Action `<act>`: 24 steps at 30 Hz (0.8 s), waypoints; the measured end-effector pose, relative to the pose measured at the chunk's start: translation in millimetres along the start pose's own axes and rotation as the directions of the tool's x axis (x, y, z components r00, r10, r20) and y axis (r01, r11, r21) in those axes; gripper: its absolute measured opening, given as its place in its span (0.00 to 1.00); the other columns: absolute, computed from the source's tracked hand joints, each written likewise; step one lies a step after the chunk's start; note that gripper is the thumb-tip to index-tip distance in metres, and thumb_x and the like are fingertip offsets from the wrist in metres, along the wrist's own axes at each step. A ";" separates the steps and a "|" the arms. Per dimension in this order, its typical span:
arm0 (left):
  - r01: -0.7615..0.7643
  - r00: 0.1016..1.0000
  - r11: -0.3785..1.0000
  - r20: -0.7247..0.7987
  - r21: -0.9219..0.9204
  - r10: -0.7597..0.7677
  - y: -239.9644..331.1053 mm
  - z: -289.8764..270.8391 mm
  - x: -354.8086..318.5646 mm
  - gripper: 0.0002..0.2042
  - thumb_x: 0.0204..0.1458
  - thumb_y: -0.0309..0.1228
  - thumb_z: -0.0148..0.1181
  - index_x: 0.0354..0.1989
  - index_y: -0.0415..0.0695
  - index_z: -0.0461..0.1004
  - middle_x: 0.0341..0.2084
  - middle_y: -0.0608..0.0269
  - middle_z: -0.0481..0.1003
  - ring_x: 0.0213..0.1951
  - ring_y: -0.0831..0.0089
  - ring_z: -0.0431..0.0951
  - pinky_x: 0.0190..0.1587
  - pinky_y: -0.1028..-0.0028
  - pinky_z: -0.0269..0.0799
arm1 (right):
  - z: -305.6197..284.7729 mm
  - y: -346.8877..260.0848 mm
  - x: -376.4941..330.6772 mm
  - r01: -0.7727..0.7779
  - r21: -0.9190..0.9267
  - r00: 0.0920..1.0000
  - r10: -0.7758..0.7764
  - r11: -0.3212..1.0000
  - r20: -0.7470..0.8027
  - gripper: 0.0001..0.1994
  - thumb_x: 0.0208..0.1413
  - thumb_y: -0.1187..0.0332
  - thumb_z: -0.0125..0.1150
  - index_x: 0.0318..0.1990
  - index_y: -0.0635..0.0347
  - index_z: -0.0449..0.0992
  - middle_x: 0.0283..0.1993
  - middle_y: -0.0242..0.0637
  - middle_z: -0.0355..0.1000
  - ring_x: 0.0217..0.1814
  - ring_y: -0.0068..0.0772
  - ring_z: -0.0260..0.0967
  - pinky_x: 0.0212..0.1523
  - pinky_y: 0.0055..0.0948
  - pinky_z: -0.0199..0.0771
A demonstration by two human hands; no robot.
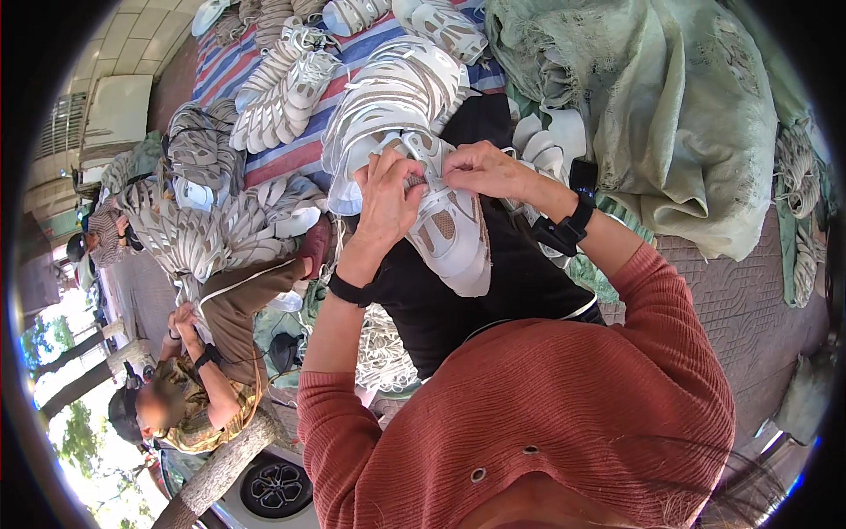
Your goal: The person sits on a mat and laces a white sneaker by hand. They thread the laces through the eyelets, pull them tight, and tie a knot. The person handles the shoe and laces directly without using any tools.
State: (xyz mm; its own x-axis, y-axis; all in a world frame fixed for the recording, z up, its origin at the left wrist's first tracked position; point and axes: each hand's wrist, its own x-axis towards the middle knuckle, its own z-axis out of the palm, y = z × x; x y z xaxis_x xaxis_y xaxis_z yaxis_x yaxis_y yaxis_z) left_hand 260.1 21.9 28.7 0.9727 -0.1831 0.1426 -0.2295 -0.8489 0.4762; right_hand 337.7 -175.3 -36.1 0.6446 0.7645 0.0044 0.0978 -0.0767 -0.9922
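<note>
A white shoe upper (pixel 451 231) with tan mesh panels lies on my lap over black trousers. My left hand (pixel 388 196) grips its near edge by the lace area. My right hand (pixel 483 167) pinches the same upper at its top, fingers closed on the material. Both hands touch close together. A black band is on my left wrist and a dark watch on my right. A long stack of similar white uppers (pixel 388 97) lies just beyond my hands.
More rows of white and tan uppers (pixel 282 88) lie on a striped red and blue sheet (pixel 264 150). A large pale green sack (pixel 670 115) sits at the right. Another person (pixel 203 388) sits at the lower left handling uppers.
</note>
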 end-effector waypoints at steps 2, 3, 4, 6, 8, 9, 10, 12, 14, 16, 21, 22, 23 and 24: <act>0.004 1.000 1.000 0.000 -0.012 -0.004 -1.2 1.8 -0.1 0.15 0.37 0.21 0.69 0.35 0.45 0.76 0.36 0.64 0.69 0.44 0.60 0.68 0.48 0.61 0.55 | 1.5 -4.0 1.1 -0.044 0.056 0.998 0.041 0.997 0.052 0.07 0.55 0.68 0.59 0.29 0.61 0.77 0.21 0.27 0.66 0.23 0.16 0.63 0.24 0.22 0.60; 0.007 1.000 1.000 0.001 -0.018 -0.007 -1.7 2.5 -0.3 0.15 0.37 0.21 0.69 0.36 0.45 0.76 0.36 0.64 0.69 0.44 0.60 0.68 0.48 0.61 0.55 | 1.9 -6.3 1.1 -0.067 0.083 0.995 0.061 0.994 0.078 0.07 0.55 0.68 0.58 0.29 0.61 0.77 0.21 0.25 0.65 0.22 0.15 0.62 0.24 0.21 0.60; 0.002 1.000 1.000 -0.002 -0.029 -0.002 -2.2 2.6 -0.9 0.15 0.37 0.21 0.69 0.36 0.45 0.76 0.36 0.64 0.69 0.44 0.60 0.68 0.48 0.61 0.55 | 1.8 -9.8 1.4 -0.090 0.116 0.994 0.082 0.989 0.077 0.07 0.55 0.68 0.58 0.28 0.61 0.77 0.21 0.25 0.65 0.22 0.15 0.62 0.24 0.21 0.59; -0.007 1.000 0.999 -0.007 -0.053 0.007 -3.4 2.7 -2.1 0.15 0.37 0.21 0.69 0.36 0.45 0.75 0.37 0.64 0.69 0.44 0.60 0.68 0.48 0.61 0.55 | 2.2 -15.5 1.9 -0.136 0.181 0.989 0.124 0.974 0.076 0.08 0.55 0.68 0.58 0.28 0.62 0.76 0.20 0.25 0.65 0.22 0.14 0.61 0.24 0.21 0.59; -0.008 1.000 0.998 -0.006 -0.067 0.008 -4.0 4.4 -1.9 0.15 0.38 0.20 0.68 0.36 0.45 0.75 0.37 0.63 0.68 0.44 0.60 0.68 0.48 0.61 0.55 | 3.4 -16.1 1.9 -0.151 0.200 0.987 0.138 0.968 0.081 0.08 0.55 0.68 0.58 0.27 0.61 0.76 0.20 0.25 0.65 0.22 0.14 0.61 0.24 0.20 0.59; -0.008 1.000 0.997 -0.006 -0.074 0.008 -4.2 5.1 -1.8 0.15 0.38 0.20 0.68 0.36 0.44 0.74 0.37 0.63 0.68 0.44 0.60 0.68 0.48 0.61 0.55 | 3.9 -16.3 2.3 -0.159 0.210 0.986 0.144 0.965 0.084 0.08 0.55 0.68 0.58 0.27 0.61 0.76 0.20 0.25 0.65 0.22 0.14 0.61 0.24 0.20 0.58; -0.002 1.000 0.997 -0.001 -0.076 0.002 -4.1 6.1 -2.0 0.15 0.38 0.19 0.68 0.37 0.44 0.74 0.37 0.63 0.68 0.44 0.60 0.68 0.48 0.60 0.55 | 4.7 -17.2 2.5 -0.166 0.227 0.985 0.150 0.960 0.088 0.08 0.54 0.69 0.58 0.27 0.61 0.76 0.20 0.25 0.65 0.22 0.14 0.61 0.24 0.20 0.58; 0.011 1.000 0.997 0.008 -0.081 -0.010 -3.8 8.0 -1.8 0.16 0.38 0.19 0.68 0.37 0.44 0.73 0.36 0.63 0.68 0.44 0.60 0.68 0.49 0.60 0.56 | 5.7 -19.5 3.0 -0.180 0.262 0.982 0.160 0.948 0.096 0.07 0.54 0.69 0.58 0.26 0.61 0.76 0.20 0.25 0.66 0.23 0.14 0.62 0.24 0.20 0.58; 0.013 1.000 0.994 -0.001 -0.110 -0.013 -3.7 9.5 -3.0 0.17 0.38 0.18 0.68 0.38 0.44 0.73 0.36 0.63 0.67 0.44 0.60 0.68 0.48 0.60 0.56 | 1.3 -16.3 5.9 -0.194 0.264 0.977 0.163 0.945 0.135 0.07 0.54 0.69 0.58 0.26 0.61 0.77 0.20 0.25 0.66 0.23 0.14 0.62 0.25 0.19 0.58; 0.003 1.000 0.993 -0.015 -0.120 -0.005 -2.7 11.6 -3.2 0.17 0.38 0.18 0.67 0.38 0.44 0.73 0.36 0.63 0.67 0.44 0.60 0.68 0.48 0.60 0.56 | -0.3 -13.1 9.1 -0.215 0.282 0.972 0.177 0.935 0.154 0.08 0.54 0.69 0.58 0.26 0.60 0.77 0.20 0.26 0.66 0.22 0.15 0.62 0.25 0.20 0.59; -0.013 1.000 0.994 -0.024 -0.112 0.010 -1.1 13.2 -4.3 0.16 0.38 0.18 0.66 0.37 0.44 0.73 0.37 0.62 0.67 0.44 0.60 0.68 0.48 0.60 0.56 | -11.8 -19.6 17.4 -0.118 -0.252 0.967 0.169 0.960 0.192 0.06 0.49 0.66 0.62 0.32 0.56 0.78 0.28 0.33 0.74 0.28 0.26 0.71 0.31 0.25 0.65; -0.003 1.000 0.991 -0.014 -0.132 0.001 -1.4 12.8 -4.9 0.16 0.39 0.18 0.66 0.37 0.44 0.73 0.37 0.62 0.67 0.44 0.59 0.68 0.48 0.60 0.56 | -16.6 -20.5 18.8 0.016 -0.430 0.995 0.030 0.902 0.099 0.10 0.48 0.65 0.64 0.38 0.53 0.77 0.34 0.34 0.74 0.34 0.29 0.72 0.33 0.26 0.66; 0.008 1.000 0.988 -0.004 -0.151 -0.009 -1.9 12.2 -4.8 0.16 0.39 0.18 0.66 0.37 0.44 0.73 0.37 0.62 0.67 0.44 0.59 0.68 0.48 0.60 0.56 | -22.2 -20.9 21.3 0.123 -0.601 0.991 -0.128 0.790 0.035 0.15 0.46 0.63 0.67 0.44 0.50 0.76 0.40 0.35 0.73 0.39 0.33 0.72 0.35 0.27 0.67; 0.019 1.000 0.985 0.006 -0.170 -0.018 -2.2 11.9 -5.5 0.15 0.39 0.18 0.66 0.37 0.44 0.73 0.37 0.62 0.67 0.45 0.59 0.68 0.48 0.60 0.56 | -26.7 -22.1 24.1 0.195 -0.752 0.956 -0.292 0.630 0.003 0.21 0.44 0.62 0.69 0.49 0.47 0.75 0.46 0.36 0.73 0.45 0.37 0.73 0.38 0.28 0.68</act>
State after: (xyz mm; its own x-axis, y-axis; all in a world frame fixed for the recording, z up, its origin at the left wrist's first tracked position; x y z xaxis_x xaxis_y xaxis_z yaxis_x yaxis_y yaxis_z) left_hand 255.7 18.8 16.6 0.9769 -0.1703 0.1289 -0.2135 -0.7553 0.6196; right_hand 371.3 -172.3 -10.8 0.5856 0.7556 0.2934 0.7571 -0.3805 -0.5311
